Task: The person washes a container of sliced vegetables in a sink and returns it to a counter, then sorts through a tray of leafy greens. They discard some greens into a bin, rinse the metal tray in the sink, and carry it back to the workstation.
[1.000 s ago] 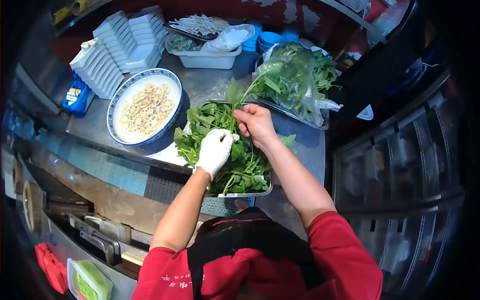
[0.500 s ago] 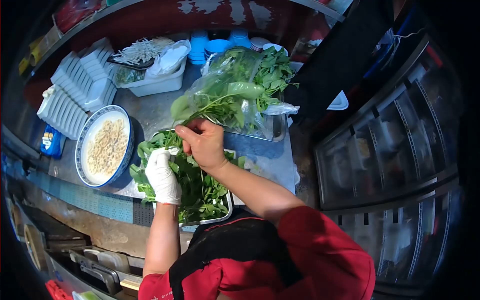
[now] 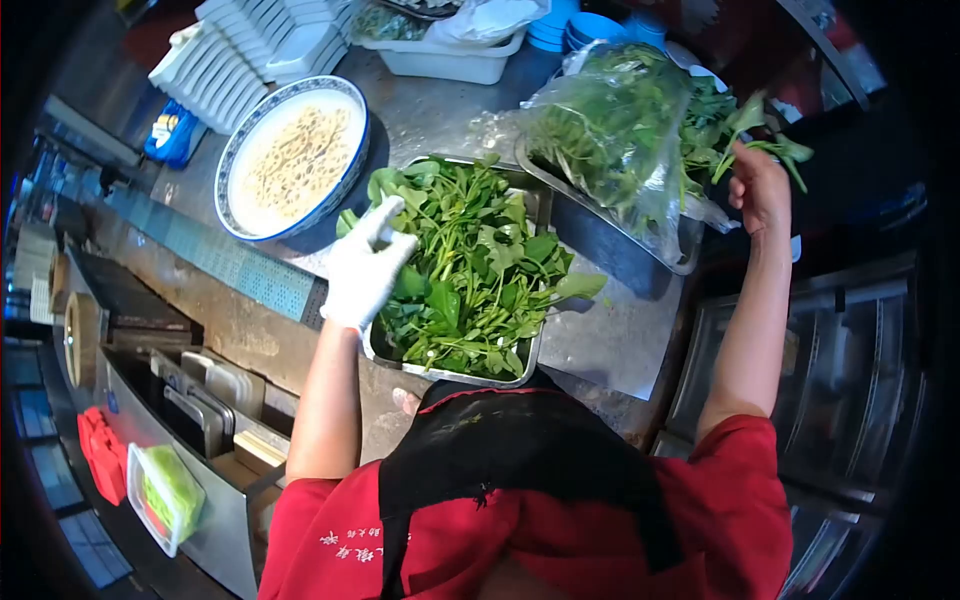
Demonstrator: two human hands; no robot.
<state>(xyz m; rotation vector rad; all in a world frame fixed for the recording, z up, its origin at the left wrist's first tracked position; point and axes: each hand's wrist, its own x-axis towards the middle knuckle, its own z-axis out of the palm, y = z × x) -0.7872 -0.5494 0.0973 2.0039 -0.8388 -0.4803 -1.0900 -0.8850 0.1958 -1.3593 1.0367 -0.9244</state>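
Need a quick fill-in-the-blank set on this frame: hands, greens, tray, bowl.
1. The left hand wears a ____ glove.
2. The bare right hand grips a sprig of leafy ____.
3. The rectangular metal tray is heaped with loose green ____.
4. The blue-rimmed round bowl sits to the tray's ____.

Missing: white; greens; leaves; left

The white tub (image 3: 445, 58) is cut by the top edge, its contents unreadable.

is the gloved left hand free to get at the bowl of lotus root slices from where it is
Probably yes. The left hand hovers open at the near-left edge of the tray of greens, holding nothing, and the bowl of lotus root slices sits just beyond it on the counter with nothing between them.
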